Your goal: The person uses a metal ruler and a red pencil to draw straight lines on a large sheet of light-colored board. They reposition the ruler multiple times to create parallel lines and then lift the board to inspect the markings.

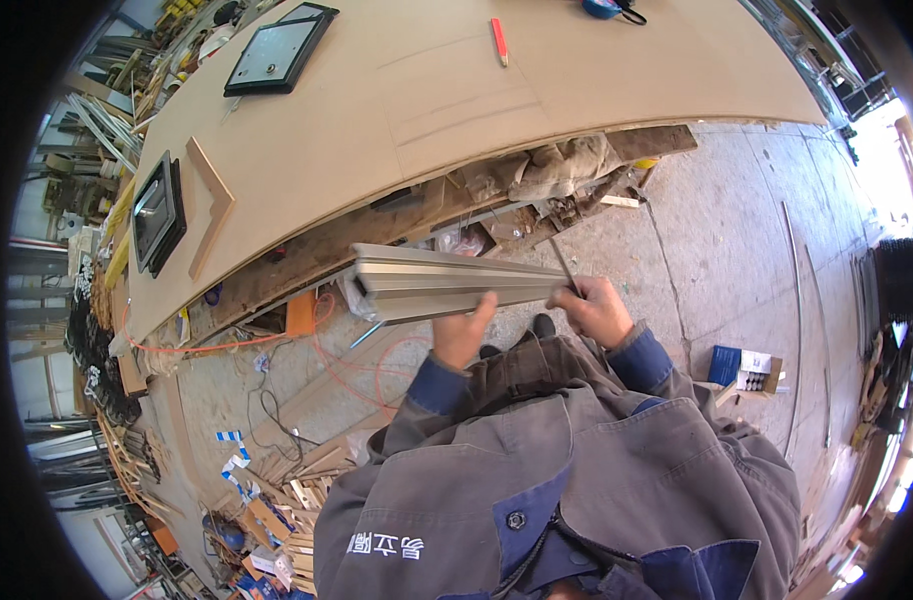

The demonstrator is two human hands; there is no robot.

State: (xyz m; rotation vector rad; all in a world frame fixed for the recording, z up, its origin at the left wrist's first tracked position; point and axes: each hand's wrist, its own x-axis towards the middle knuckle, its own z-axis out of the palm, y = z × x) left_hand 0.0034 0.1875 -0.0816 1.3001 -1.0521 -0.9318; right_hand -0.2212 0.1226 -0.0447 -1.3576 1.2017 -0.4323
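A long, ribbed metal profile (pixel 447 283) in silvery beige is held level before my body, slightly blurred. My left hand (pixel 463 332) grips its near edge around the middle, with the thumb up on its face and the fingers hidden beneath. At the right end of the profile, my right hand (pixel 595 312) is closed on a thin dark strip (pixel 563 262) that sticks up and to the left past the profile. Whether the right hand also touches the profile, I cannot tell.
Beyond lies a large brown board (pixel 357 130) bearing a red pencil (pixel 500 42), dark-framed panels (pixel 277 55) and an L-shaped wooden piece (pixel 213 205). An orange hose (pixel 352 365) crosses the floor. Offcuts (pixel 297 500) lie lower left; a blue box (pixel 745 370) stands right.
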